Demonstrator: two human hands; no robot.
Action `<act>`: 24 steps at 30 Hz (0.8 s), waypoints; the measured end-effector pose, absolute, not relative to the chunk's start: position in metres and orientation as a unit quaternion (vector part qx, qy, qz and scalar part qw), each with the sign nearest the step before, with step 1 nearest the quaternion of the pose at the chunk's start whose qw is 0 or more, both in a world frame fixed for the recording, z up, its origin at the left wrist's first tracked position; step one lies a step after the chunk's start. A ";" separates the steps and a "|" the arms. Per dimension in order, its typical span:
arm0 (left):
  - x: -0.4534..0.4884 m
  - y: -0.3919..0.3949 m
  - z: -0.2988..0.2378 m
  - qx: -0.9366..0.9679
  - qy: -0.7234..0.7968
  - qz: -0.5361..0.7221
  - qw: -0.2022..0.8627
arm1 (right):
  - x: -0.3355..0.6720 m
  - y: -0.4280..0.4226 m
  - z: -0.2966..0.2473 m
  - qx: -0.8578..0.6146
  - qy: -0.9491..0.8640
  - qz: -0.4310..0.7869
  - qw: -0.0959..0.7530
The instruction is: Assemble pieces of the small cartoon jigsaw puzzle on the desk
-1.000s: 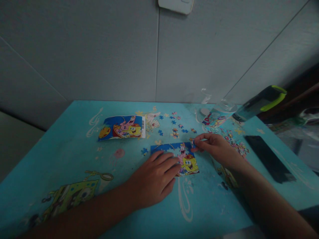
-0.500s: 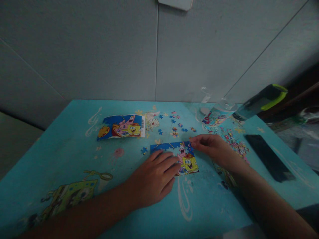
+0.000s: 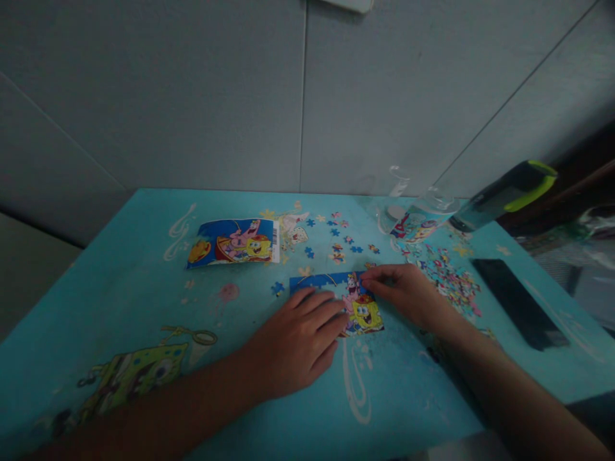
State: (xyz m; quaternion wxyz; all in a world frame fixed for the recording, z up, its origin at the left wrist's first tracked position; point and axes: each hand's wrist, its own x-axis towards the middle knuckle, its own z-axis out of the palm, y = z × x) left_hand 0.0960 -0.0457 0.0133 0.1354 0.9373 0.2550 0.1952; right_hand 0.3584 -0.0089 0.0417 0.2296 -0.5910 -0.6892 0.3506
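Observation:
A partly assembled jigsaw puzzle (image 3: pixel 364 314) with cartoon figures lies on the blue table. My left hand (image 3: pixel 302 339) rests flat across its lower left part, fingers spread, and covers some of it. At the puzzle's upper right corner, the thumb and fingertips of my right hand (image 3: pixel 398 288) are pinched on a small blue puzzle piece (image 3: pixel 364 282), which is mostly hidden by the fingers. Loose puzzle pieces (image 3: pixel 336 254) are scattered just beyond the puzzle, and a single blue piece (image 3: pixel 277 289) sits off its left side.
A printed puzzle packet (image 3: pixel 233 242) lies at the back left. On the right are a heap of small pieces (image 3: pixel 451 275), a clear container (image 3: pixel 425 214), a dark bottle with a green loop (image 3: pixel 502 195) and a dark flat slab (image 3: pixel 519 304). A grey wall (image 3: pixel 216 96) stands behind the table.
My right hand has shifted slightly left and down, bringing its fingertips onto the puzzle's upper right corner. My left hand stays in place.

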 end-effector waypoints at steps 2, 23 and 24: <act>0.096 -0.046 0.012 0.937 0.256 0.196 0.133 | 0.357 -0.010 0.041 -0.595 -0.691 0.340 0.228; 0.097 -0.045 0.013 0.935 0.250 0.220 0.125 | 0.349 -0.017 0.038 -0.619 -0.715 0.265 0.187; 0.097 -0.046 0.013 0.935 0.250 0.221 0.125 | 0.349 -0.017 0.037 -0.617 -0.717 0.262 0.189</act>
